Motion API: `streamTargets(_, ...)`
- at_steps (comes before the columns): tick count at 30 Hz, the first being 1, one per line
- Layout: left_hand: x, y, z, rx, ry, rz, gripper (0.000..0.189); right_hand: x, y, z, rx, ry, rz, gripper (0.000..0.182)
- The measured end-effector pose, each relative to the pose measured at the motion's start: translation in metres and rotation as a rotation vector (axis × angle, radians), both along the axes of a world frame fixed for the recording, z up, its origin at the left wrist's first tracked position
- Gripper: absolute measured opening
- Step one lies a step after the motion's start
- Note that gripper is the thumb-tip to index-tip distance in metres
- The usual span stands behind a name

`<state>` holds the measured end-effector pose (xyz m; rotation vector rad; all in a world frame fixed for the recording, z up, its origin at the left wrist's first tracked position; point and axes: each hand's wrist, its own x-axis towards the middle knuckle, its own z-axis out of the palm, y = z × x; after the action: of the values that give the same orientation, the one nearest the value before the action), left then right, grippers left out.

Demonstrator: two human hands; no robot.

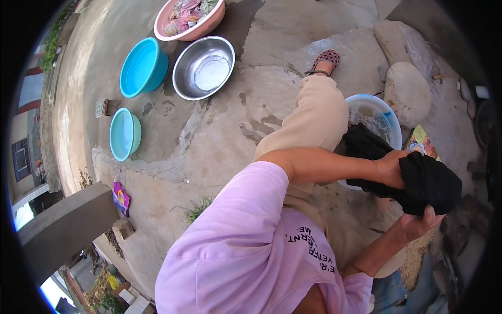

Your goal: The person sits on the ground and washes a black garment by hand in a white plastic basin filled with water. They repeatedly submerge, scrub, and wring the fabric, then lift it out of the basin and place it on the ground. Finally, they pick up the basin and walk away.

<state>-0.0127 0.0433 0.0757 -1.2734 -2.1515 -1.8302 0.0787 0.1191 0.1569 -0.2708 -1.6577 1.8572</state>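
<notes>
My left hand (392, 168) is closed on a black cloth (429, 180), partly hidden in its folds. Below it, my right hand (423, 221) grips the bunched far end of the cloth, thumb against its lower edge. The rest of the cloth hangs back over the near rim of a pale blue-white basin (394, 117), which holds cloudy, foamy water. My left forearm crosses in front of the basin's lower part. My left leg in beige trousers stretches beside the basin, ending in a dotted shoe (327, 59).
A steel basin (180, 74), a blue basin (159, 70), a small turquoise basin (136, 135) and a pink basin (204, 29) with wet clothes stand on the concrete. A large stone (408, 94) adjoins the near basin. A purple packet (120, 198) lies near a concrete ledge (70, 227).
</notes>
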Motion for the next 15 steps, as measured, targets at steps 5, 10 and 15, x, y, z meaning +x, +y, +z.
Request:
streamTargets(5, 0.001, 0.003, -0.002, 0.001, -0.039, -0.021, 0.026, -0.002, -0.001, 0.002, -0.02, -0.028, -0.105, 0.058)
streamTargets(10, 0.0, 0.0, 0.003, -0.097, -0.072, -0.081, 0.025, -0.002, 0.002, 0.001, -0.003, -0.013, -0.078, 0.059)
streamTargets(15, 0.004, 0.006, -0.007, -0.043, -0.066, -0.047, 0.025, -0.004, -0.008, 0.005, -0.011, -0.027, -0.142, 0.059)
